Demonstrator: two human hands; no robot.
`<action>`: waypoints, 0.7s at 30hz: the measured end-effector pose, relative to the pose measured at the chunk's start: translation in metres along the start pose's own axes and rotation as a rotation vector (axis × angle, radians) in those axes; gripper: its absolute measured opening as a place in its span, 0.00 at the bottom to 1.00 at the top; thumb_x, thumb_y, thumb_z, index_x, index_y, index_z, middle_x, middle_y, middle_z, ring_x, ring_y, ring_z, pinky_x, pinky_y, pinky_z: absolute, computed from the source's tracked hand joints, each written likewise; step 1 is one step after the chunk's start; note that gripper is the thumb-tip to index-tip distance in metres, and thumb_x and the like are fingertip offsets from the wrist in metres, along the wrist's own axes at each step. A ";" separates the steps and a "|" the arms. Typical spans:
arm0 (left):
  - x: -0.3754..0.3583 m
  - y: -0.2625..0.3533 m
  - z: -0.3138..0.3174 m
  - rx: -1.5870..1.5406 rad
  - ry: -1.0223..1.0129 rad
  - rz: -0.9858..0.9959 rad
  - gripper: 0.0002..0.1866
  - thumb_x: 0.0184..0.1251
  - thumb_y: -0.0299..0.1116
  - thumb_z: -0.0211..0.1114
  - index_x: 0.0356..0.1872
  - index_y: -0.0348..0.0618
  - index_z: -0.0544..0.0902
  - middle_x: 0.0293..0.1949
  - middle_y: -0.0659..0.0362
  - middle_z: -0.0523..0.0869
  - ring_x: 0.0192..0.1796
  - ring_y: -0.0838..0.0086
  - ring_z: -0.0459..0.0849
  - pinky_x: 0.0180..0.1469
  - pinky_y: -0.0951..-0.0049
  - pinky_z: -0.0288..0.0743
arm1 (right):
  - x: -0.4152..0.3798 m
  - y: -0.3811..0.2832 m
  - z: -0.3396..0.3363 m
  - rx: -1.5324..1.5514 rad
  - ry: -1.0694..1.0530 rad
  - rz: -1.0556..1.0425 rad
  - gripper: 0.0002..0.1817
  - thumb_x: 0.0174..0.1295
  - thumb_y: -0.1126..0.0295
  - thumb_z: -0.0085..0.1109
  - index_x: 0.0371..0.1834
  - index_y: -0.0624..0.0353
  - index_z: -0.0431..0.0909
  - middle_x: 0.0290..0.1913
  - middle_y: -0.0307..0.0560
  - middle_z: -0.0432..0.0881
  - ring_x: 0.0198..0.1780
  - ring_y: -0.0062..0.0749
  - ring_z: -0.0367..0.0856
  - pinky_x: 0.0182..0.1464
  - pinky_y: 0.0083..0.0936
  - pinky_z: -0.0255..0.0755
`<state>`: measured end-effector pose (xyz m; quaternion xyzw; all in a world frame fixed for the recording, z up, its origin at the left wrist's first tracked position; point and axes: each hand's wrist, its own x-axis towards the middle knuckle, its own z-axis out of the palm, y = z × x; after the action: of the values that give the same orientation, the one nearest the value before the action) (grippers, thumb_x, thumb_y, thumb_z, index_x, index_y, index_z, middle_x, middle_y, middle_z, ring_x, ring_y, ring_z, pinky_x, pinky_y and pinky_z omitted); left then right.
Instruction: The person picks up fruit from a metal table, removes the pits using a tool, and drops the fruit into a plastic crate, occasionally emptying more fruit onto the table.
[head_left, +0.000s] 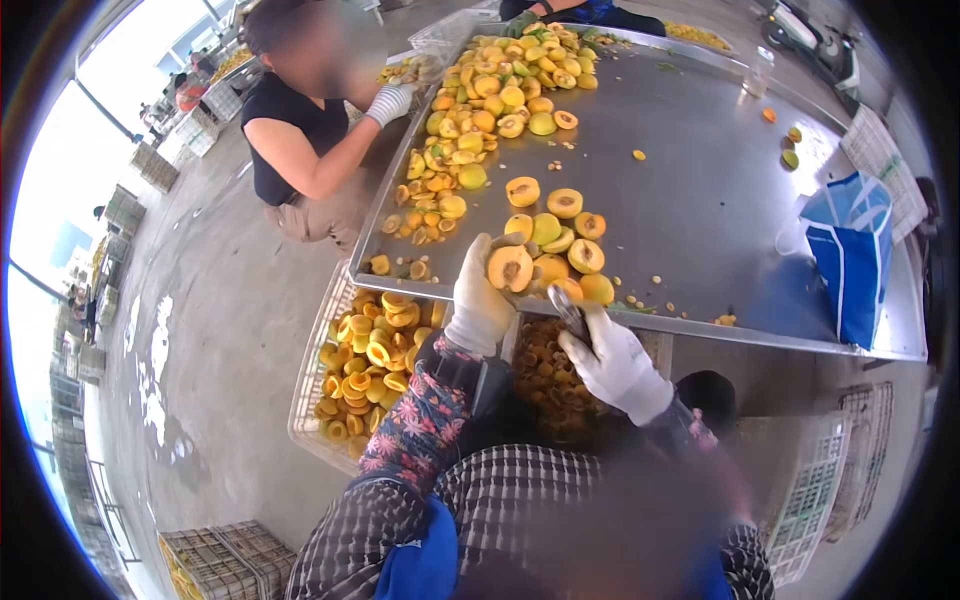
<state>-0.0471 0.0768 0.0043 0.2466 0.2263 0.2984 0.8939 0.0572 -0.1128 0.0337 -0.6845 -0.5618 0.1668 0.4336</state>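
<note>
My left hand (480,298), in a white glove, is closed on a yellow peach half (511,268) with its cut face and pit showing. Gloved in white as well, my right hand (618,368) grips a small metal tool (566,306); its working end is too small to make out. Just beyond both hands, several cut peach halves (564,203) lie on the metal table (690,200). Below my left forearm stands a white crate (308,395) of hollowed peach halves (370,350). Brownish pits (548,375) fill a container under the table edge.
A large heap of peaches (510,95) covers the table's far left. A person (310,130) in white gloves works at the left side, another person (575,10) at the far end. A blue bag (850,260) and a jar (758,72) stand on the right.
</note>
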 end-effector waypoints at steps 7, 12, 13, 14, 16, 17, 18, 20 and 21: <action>-0.024 -0.031 0.041 0.114 0.026 0.147 0.30 0.78 0.59 0.45 0.54 0.37 0.76 0.46 0.53 0.82 0.47 0.66 0.82 0.54 0.64 0.78 | 0.012 -0.002 0.023 -0.293 0.150 -0.052 0.20 0.64 0.69 0.58 0.55 0.67 0.66 0.32 0.62 0.81 0.32 0.58 0.81 0.32 0.46 0.75; -0.036 -0.046 0.055 0.277 0.107 0.277 0.32 0.79 0.59 0.42 0.53 0.35 0.76 0.46 0.54 0.82 0.48 0.68 0.82 0.54 0.67 0.77 | 0.005 0.006 0.034 -0.269 0.073 0.038 0.27 0.62 0.70 0.58 0.62 0.71 0.61 0.30 0.63 0.80 0.31 0.60 0.81 0.33 0.47 0.74; -0.037 -0.044 0.056 0.273 0.122 0.251 0.32 0.79 0.59 0.42 0.52 0.35 0.77 0.45 0.54 0.83 0.47 0.68 0.82 0.54 0.68 0.77 | 0.003 0.008 0.033 -0.245 0.073 0.041 0.28 0.62 0.70 0.58 0.62 0.71 0.61 0.29 0.63 0.80 0.30 0.60 0.80 0.32 0.47 0.74; -0.038 -0.041 0.058 0.267 0.136 0.227 0.31 0.79 0.58 0.42 0.51 0.35 0.78 0.44 0.54 0.83 0.46 0.68 0.82 0.53 0.68 0.77 | 0.001 0.008 0.031 -0.274 0.062 0.029 0.27 0.62 0.70 0.58 0.61 0.72 0.61 0.29 0.63 0.80 0.30 0.60 0.80 0.32 0.47 0.73; -0.037 -0.038 0.057 0.239 0.151 0.183 0.31 0.79 0.58 0.42 0.49 0.36 0.79 0.41 0.55 0.84 0.45 0.67 0.83 0.52 0.68 0.78 | -0.003 0.009 0.028 -0.328 0.039 0.004 0.25 0.63 0.71 0.58 0.59 0.72 0.62 0.29 0.63 0.80 0.30 0.60 0.80 0.32 0.47 0.73; -0.035 -0.039 0.052 0.218 0.154 0.163 0.31 0.80 0.58 0.42 0.48 0.36 0.79 0.40 0.55 0.84 0.44 0.67 0.83 0.52 0.69 0.78 | -0.005 0.013 0.029 -0.377 0.031 -0.017 0.25 0.63 0.71 0.57 0.58 0.72 0.62 0.28 0.63 0.80 0.30 0.60 0.80 0.31 0.47 0.73; -0.034 -0.039 0.049 0.196 0.157 0.146 0.31 0.80 0.57 0.42 0.46 0.36 0.80 0.39 0.55 0.84 0.43 0.67 0.83 0.51 0.69 0.78 | -0.006 0.018 0.030 -0.424 0.023 -0.041 0.24 0.63 0.71 0.57 0.57 0.73 0.63 0.28 0.63 0.79 0.30 0.60 0.80 0.31 0.47 0.73; -0.036 -0.041 0.051 0.198 0.156 0.150 0.31 0.79 0.58 0.42 0.50 0.37 0.78 0.42 0.54 0.83 0.45 0.67 0.82 0.54 0.67 0.77 | -0.007 0.019 0.032 -0.413 0.016 -0.043 0.23 0.64 0.71 0.57 0.57 0.72 0.63 0.29 0.64 0.79 0.30 0.60 0.80 0.31 0.48 0.73; -0.037 -0.041 0.052 0.200 0.152 0.153 0.31 0.79 0.59 0.42 0.51 0.37 0.77 0.44 0.54 0.83 0.46 0.67 0.82 0.55 0.67 0.77 | -0.005 0.017 0.030 -0.356 0.020 -0.023 0.22 0.64 0.71 0.56 0.57 0.71 0.63 0.30 0.65 0.79 0.31 0.60 0.80 0.32 0.48 0.72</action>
<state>-0.0279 0.0083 0.0304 0.3274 0.3026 0.3595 0.8198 0.0447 -0.1047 0.0023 -0.7455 -0.5860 0.0529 0.3132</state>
